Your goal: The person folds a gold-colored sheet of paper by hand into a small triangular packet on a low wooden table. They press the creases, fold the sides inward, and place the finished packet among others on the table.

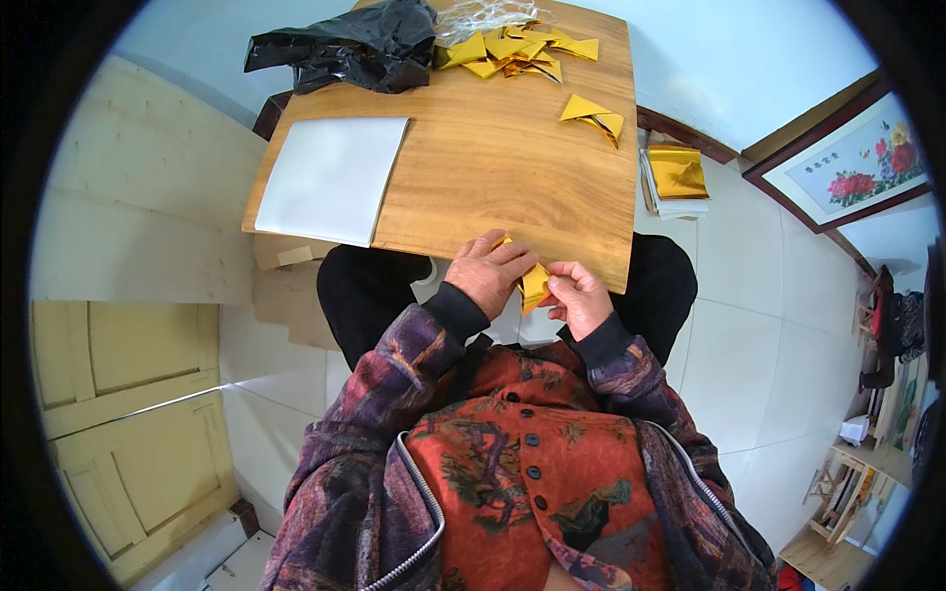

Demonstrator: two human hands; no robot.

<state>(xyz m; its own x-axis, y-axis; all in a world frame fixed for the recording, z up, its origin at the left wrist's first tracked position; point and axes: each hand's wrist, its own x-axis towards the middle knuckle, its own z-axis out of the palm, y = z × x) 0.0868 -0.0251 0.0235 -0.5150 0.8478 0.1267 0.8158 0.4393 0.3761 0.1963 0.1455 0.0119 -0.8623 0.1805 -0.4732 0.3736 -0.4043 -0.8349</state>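
Note:
A piece of gold foil paper [534,288], partly folded, is between my hands at the near edge of the wooden table [503,167]. My left hand [485,276] grips its upper left part, the fingers lying over it and hiding some of the foil. On the other side my right hand [582,299] pinches the paper between thumb and curled fingers. Farther off on the tabletop lies a single folded gold foil piece [595,116]. Beyond it, several similar folded pieces [507,49] are heaped at the far edge.
A white sheet or pad [333,179] lies on the table's left side. Behind it sits a crumpled black plastic bag [370,49], beside a clear net-like wrap [483,17]. Right of the table, a low stack carries gold foil sheets [678,172]. A framed flower picture [852,158] leans at the wall.

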